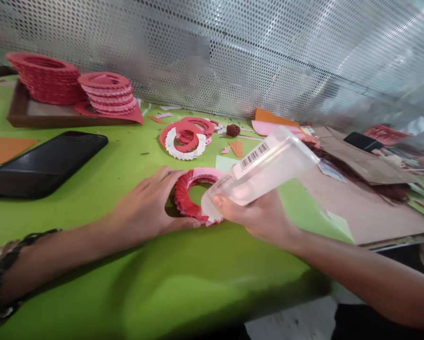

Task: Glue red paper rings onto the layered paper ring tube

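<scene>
A paper ring [185, 200] lies near the middle of the tabletop [183, 269], closer to its near edge than to the far one. Pleated red paper covers the ring's left side; a smooth pink stretch shows at the far side, and pink and white bits at the near right. The left hand [158, 198] holds the ring in a wide curve, thumb at the near rim and fingers at the far left. The right hand [258, 212] is wrapped around a translucent bottle [272, 165], tilted so that its narrow end is down over the ring's right side; whether it touches, or anything flows out, cannot be told.

The ring appears well built up, its layers already joined in a band, though its right part is hidden, so what remains there is unclear. Toward the far edge, loose red rings [166, 134] and a white ring [185, 154] overlap, seemingly separate pieces. At the far left corner, a tray [56, 121] bears a red stack [51, 85] and a pink stack [109, 98]; whether these are finished cannot be judged.

A black phone-like slab [49, 163] lies by the left edge, and a brown board [325, 200] toward the right.
</scene>
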Action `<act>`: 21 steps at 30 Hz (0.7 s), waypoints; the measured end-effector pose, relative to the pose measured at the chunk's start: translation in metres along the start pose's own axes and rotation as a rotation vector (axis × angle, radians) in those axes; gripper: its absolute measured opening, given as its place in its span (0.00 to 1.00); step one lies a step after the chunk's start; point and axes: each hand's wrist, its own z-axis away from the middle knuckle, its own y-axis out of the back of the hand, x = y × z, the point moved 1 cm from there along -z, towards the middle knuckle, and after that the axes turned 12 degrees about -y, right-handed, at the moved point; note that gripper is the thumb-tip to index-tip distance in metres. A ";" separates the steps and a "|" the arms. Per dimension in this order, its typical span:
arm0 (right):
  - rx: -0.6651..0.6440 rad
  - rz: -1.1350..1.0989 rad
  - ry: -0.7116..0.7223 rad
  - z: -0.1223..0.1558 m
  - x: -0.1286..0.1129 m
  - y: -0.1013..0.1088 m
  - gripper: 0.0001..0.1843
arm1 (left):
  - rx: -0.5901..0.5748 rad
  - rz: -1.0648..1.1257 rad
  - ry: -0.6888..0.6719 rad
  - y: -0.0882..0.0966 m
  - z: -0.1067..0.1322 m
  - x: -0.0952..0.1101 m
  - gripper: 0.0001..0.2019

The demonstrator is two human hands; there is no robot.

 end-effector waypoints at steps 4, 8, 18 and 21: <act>0.041 0.057 -0.003 0.005 -0.005 0.009 0.12 | -0.024 0.017 0.020 0.000 -0.001 0.001 0.47; 0.127 0.119 0.010 0.002 -0.008 0.012 0.13 | -0.022 0.025 0.032 0.001 -0.002 0.002 0.48; 0.028 0.058 0.005 -0.003 0.004 0.007 0.12 | -0.037 0.021 0.005 0.001 0.000 0.001 0.47; 0.096 0.102 0.038 0.001 0.006 0.017 0.11 | -0.038 0.024 0.026 0.000 0.001 0.000 0.49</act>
